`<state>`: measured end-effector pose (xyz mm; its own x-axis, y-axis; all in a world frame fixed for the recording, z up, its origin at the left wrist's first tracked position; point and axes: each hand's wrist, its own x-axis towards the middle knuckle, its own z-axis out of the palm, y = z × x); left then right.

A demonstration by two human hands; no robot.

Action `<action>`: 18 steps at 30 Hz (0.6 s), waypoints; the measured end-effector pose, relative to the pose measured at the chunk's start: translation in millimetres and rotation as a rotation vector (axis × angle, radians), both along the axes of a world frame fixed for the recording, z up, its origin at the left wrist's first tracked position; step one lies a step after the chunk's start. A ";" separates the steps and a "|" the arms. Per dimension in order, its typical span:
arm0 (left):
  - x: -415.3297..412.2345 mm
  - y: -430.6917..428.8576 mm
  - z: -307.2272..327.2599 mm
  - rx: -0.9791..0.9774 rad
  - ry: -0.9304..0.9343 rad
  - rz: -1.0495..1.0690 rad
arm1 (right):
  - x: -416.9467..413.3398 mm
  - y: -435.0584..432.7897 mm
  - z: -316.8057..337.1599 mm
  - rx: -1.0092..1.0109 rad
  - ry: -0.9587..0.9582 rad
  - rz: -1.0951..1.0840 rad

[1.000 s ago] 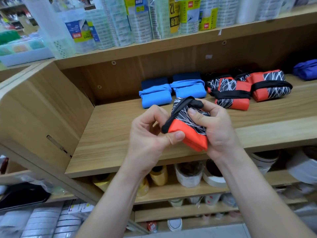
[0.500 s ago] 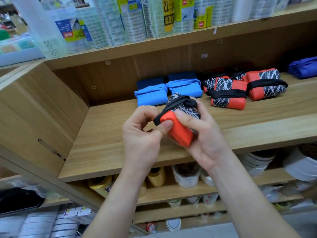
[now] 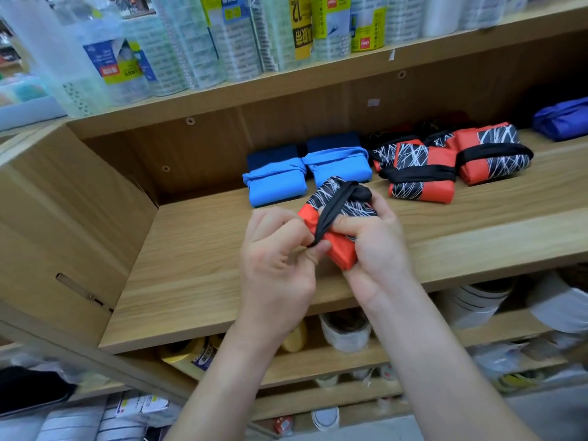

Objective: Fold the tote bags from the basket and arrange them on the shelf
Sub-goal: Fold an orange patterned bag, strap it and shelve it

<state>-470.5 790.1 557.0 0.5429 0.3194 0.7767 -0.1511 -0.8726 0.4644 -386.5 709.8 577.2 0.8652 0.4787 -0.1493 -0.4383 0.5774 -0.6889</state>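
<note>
Head view: both hands are raised over the front part of the wooden shelf point(image 3: 222, 281), working one folded tote bag point(image 3: 339, 254) between them. The bag is a compact bundle, red at the lower end and black with white line pattern at the upper end; it is held in the air above the shelf board, not resting on it. The right hand point(image 3: 378, 249) grips the bundle, fingers curled round its far side and thumb laid across the near face. The left hand point(image 3: 276, 262) pinches the lower end of the black strap point(image 3: 331, 214) between thumb and fingers, the other fingers curled in; the strap runs diagonally over the bundle from that pinch up to its top edge. Toward the back of the same shelf, two light blue folded bags point(image 3: 275, 183) lie side by side, touching, each wrapped by its own strap, with navy folded bags point(image 3: 270, 152) just behind them. Right of these lie two red and black folded bags point(image 3: 420, 179), black straps round them, with more dark bundles behind, too shadowed to count. A deep blue bag point(image 3: 563, 119) sits at the far right edge of frame. The shelf above carries upright packs of clear tape rolls point(image 3: 197, 43). The shelf below holds tape rolls point(image 3: 345, 332), partly hidden by the forearms
</note>
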 end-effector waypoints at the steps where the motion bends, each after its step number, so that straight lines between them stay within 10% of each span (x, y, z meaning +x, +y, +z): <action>1: 0.3 0.2 -1.8 0.014 0.032 0.002 | 0.7 1.3 -1.5 0.030 0.023 -0.026; 8: -5.0 -5.6 -4.0 -0.097 0.169 -0.073 | 5.7 -5.9 -13.7 0.103 0.082 -0.163; 11: -6.6 -9.3 8.7 -0.503 0.090 -0.066 | 3.5 -15.6 -10.6 0.002 -0.098 -0.129; 18: 20.1 -7.5 26.5 -0.761 0.318 -0.278 | 12.8 -31.4 -16.7 -0.405 -0.736 -0.081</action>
<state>-450.4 782.7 583.6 0.8334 0.5138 0.2039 -0.0764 -0.2582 0.9631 -373.8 678.5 560.5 0.8383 0.4422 0.3189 0.2352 0.2344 -0.9433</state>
